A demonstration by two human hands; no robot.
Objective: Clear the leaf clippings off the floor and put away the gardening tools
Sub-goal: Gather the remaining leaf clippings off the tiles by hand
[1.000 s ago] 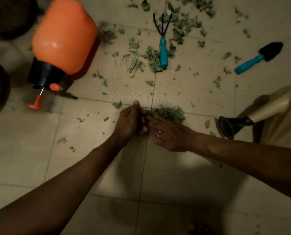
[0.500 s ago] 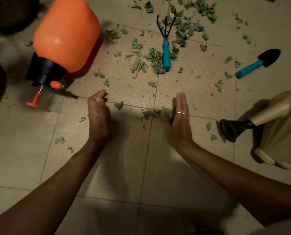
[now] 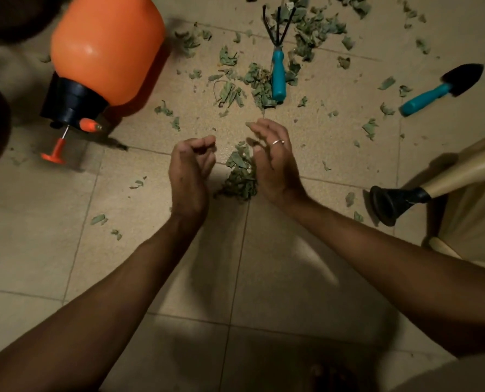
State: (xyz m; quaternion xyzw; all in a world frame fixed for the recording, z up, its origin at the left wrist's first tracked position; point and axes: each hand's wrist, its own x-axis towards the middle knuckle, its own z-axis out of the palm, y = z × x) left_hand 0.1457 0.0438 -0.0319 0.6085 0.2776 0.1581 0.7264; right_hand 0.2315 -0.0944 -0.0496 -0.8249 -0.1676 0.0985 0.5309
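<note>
From the head camera, the job is looking only just begun. A small heap of leaf clippings [image 3: 240,176] is sitting on the floor [image 3: 122,250] between the two hands, but many more loose scraps [image 3: 309,32] are lying scattered across the tiles further out, thickest around the hand rake [image 3: 278,72]. The rake and the trowel [image 3: 433,91] are both lying flat on the floor, well apart from the hands and not yet put away. The orange sprayer [image 3: 105,49] is lying on its side at the left, and the beige watering can [image 3: 462,188] is standing at the right with its black spout pointing toward the heap. So most of the gathering and all of the tool storing is remaining to be done.

The right hand [image 3: 275,162] is standing on its edge with fingers gently curved and fairly wide, its palm pressing against the right side of the heap. The left hand [image 3: 192,171] is hovering just beside the heap on the other side, apart from it, with fingers loosely curled toward the thumb. In this dim light it seems to be holding nothing, though a scrap tucked inside cannot be ruled out
</note>
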